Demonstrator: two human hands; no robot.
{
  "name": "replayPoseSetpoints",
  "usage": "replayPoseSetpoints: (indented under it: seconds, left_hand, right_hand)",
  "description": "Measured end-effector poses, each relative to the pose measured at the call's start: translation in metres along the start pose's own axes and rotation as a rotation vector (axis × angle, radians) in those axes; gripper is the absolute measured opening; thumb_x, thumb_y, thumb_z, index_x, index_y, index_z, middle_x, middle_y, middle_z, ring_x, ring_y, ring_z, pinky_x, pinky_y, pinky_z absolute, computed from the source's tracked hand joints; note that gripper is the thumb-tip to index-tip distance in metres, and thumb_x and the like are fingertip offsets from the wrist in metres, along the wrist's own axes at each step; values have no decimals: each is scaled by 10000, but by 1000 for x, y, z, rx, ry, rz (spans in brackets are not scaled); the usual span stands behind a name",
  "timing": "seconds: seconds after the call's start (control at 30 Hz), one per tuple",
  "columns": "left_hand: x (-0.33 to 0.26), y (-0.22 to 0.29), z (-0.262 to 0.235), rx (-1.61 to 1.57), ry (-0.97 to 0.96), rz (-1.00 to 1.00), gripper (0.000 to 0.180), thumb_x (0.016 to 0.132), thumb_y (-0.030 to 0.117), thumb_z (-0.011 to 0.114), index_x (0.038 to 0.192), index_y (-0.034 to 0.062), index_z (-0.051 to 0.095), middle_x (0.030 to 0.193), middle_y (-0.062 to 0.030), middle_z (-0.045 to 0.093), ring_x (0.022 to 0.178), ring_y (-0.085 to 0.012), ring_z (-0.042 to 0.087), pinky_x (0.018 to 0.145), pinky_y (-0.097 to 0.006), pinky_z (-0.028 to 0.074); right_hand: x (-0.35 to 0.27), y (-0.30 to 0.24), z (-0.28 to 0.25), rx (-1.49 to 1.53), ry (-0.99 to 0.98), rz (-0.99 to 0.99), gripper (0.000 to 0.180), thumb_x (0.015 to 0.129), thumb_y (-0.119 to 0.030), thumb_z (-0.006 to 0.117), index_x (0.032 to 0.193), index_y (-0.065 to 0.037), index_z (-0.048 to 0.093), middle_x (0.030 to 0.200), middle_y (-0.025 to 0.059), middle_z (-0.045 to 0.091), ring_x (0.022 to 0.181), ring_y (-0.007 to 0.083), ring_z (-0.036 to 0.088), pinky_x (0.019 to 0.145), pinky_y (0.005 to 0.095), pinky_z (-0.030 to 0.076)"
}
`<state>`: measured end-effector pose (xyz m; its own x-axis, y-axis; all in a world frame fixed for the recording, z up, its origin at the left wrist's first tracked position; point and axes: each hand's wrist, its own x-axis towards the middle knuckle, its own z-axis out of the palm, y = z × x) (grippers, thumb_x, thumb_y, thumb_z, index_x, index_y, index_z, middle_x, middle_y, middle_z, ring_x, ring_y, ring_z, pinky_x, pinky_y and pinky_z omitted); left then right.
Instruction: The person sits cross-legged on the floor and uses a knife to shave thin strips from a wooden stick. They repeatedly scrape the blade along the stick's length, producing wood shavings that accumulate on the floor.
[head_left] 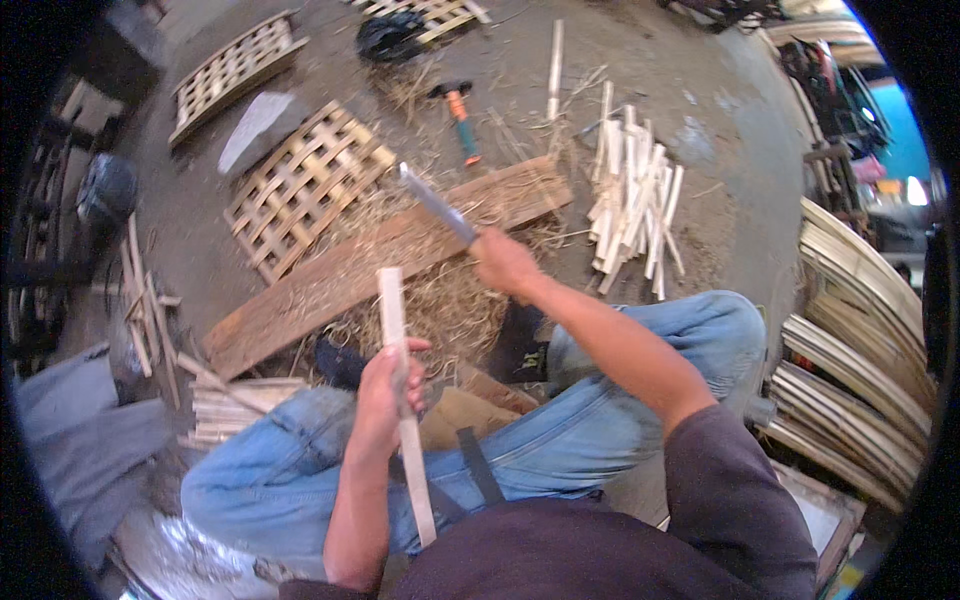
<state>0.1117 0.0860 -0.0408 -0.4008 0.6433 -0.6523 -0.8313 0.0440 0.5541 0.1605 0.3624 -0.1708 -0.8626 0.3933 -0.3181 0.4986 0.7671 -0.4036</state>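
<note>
A pale strip of wood or bamboo (391, 300) stands lengthwise in front of me, its lower end reaching my lap. My left hand (380, 390) is wrapped round its middle. In my right hand (503, 263) is a knife (437, 204), its blade pointing up and to the left, apart from the strip. Beyond both hands a brown wooden plank (330, 290) lies slantwise on the ground, strewn with curly shavings (440, 310). The knife's handle is hidden in my fist.
Cut pale sticks (635, 190) lie in a loose pile at the right. A hammer (460, 125) with an orange and green handle rests past the plank. Woven lattice panels (305, 185) lie at the upper left. Long strips (850, 400) are stacked along the right side.
</note>
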Motion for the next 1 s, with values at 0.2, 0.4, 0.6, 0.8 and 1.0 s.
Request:
replayPoseSetpoints:
  seconds: [0.2, 0.4, 0.6, 0.8, 1.0]
  left_hand:
    - [-1, 15, -15, -83, 319, 270, 464, 1018, 414, 372, 1236, 30, 514, 799, 24, 469, 589, -47, 419, 496, -201, 381]
    - [8, 16, -24, -96, 399, 528, 484, 1023, 418, 368, 1325, 53, 467, 932, 14, 534, 782, -78, 497, 680, -231, 431]
    - [1, 11, -17, 99, 369, 438, 437, 1004, 382, 465, 1320, 88, 537, 1202, -21, 561, 1012, -109, 520, 846, -278, 429]
    - [18, 2, 7, 57, 182, 392, 326, 1012, 284, 464, 1240, 91, 595, 1090, -3, 618, 916, -79, 548, 790, -242, 449]
    - [1, 15, -4, 156, 218, 441, 291, 1009, 222, 456, 1214, 79, 605, 1041, -7, 629, 901, -73, 544, 792, -235, 454]
  right_hand:
    - [-70, -87, -11, 301, -151, -293, 340, 873, -286, 636, 1056, 0, 628, 1060, 221, 626, 1022, 366, 611, 882, 455, 494]
    - [-157, -156, -15, 1230, -702, -162, 350, 1001, -332, 459, 1012, -3, 576, 818, 124, 665, 827, 147, 661, 745, 343, 541]
    - [-36, -36, -140, 1366, 346, 154, 303, 923, -228, 547, 1141, -18, 558, 836, 87, 601, 703, 181, 608, 630, 346, 535]
    - [-49, 294, -223, 569, 517, 654, 387, 852, -337, 624, 925, 41, 656, 809, 172, 670, 705, 303, 653, 634, 451, 517]
    - [-46, 124, -73, -252, -130, 224, 365, 790, -259, 666, 1054, -7, 649, 1023, 252, 657, 991, 384, 636, 882, 451, 500]
